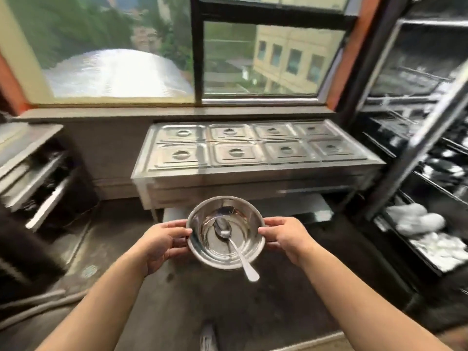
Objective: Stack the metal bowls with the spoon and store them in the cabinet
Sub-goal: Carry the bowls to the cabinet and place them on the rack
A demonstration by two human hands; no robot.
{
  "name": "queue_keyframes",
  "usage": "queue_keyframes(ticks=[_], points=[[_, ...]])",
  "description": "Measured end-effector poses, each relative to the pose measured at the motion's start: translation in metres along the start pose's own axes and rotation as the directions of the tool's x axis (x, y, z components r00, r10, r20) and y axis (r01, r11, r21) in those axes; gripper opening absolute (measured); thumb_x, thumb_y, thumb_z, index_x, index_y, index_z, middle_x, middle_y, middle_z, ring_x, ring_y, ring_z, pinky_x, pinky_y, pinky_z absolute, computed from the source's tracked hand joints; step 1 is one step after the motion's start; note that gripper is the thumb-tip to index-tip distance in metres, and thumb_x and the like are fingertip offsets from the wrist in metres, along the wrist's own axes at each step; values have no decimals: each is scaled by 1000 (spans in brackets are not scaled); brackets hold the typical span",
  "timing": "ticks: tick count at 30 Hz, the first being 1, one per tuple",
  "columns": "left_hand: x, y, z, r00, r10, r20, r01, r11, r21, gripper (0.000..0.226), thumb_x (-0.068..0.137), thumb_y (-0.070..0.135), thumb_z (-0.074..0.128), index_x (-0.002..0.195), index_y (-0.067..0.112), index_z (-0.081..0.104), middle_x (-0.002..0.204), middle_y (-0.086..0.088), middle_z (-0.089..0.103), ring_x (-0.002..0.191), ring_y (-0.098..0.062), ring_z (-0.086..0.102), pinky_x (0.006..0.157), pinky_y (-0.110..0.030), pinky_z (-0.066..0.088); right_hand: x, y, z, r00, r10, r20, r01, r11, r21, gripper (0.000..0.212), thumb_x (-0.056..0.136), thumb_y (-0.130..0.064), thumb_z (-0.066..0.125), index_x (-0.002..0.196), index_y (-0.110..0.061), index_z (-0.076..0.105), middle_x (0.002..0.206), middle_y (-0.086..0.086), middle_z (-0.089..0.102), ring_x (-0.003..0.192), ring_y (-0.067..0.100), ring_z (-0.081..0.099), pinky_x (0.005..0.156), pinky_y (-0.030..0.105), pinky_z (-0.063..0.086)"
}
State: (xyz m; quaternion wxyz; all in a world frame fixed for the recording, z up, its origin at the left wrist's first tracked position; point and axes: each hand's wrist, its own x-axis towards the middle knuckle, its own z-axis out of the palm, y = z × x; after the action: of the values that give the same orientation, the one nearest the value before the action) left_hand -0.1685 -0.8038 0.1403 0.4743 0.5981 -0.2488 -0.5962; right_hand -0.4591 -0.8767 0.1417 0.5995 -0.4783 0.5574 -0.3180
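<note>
A kitchen seen from the wearer's head, blurred at the edges as if the view is turning; a wide window fills the far wall; beneath it stands a long steel serving desk with eight lidded pans; to the right, a dark open cabinet of wire shelves holds pale, indistinct items. In mid-air over the floor, well short of the cabinet, both hands carry the metal bowl; whether more bowls nest beneath it cannot be told. The left hand pinches the left rim, thumb on top; the right hand does the same on the right rim; each grip is closed on the bowl. A spoon lies loose inside, its handle jutting over the near rim towards the wearer.

The likeliest mishap, in my judgement: the bowl tips towards the wearer during the turn to the cabinet and the spoon slides out over the rim; the slick rim could also slip from the fingertip grip; the handle might catch on a shelf edge.
</note>
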Motion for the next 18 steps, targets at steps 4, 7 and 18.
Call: queue_keyframes(ticks=[4, 7, 18], points=[[77, 23, 75, 981, -21, 195, 0, 994, 110, 25, 89, -4, 62, 107, 8, 75, 98, -18, 78, 74, -24, 76, 72, -40, 64, 34, -4, -68, 982, 28, -186, -20, 999, 40, 18, 84, 4, 75, 98, -7, 76, 92, 15, 80, 76, 23, 76, 67, 36, 62], [134, 42, 133, 942, -49, 332, -9, 985, 171, 27, 91, -3, 61, 112, 8, 74, 107, -21, 77, 84, -27, 73, 83, -44, 62, 58, -12, -115, 951, 54, -304, -26, 995, 94, 21, 85, 5, 74, 104, -3, 73, 96, 18, 79, 81, 26, 75, 73, 41, 62], [289, 122, 344, 722, -181, 668, -16, 961, 277, 31, 90, -7, 57, 115, 1, 74, 100, -25, 73, 79, -27, 69, 71, -36, 64, 111, -71, -260, 774, 97, -625, 67, 970, 234, 17, 87, 12, 68, 95, -3, 72, 79, 11, 79, 66, 20, 75, 59, 33, 63]])
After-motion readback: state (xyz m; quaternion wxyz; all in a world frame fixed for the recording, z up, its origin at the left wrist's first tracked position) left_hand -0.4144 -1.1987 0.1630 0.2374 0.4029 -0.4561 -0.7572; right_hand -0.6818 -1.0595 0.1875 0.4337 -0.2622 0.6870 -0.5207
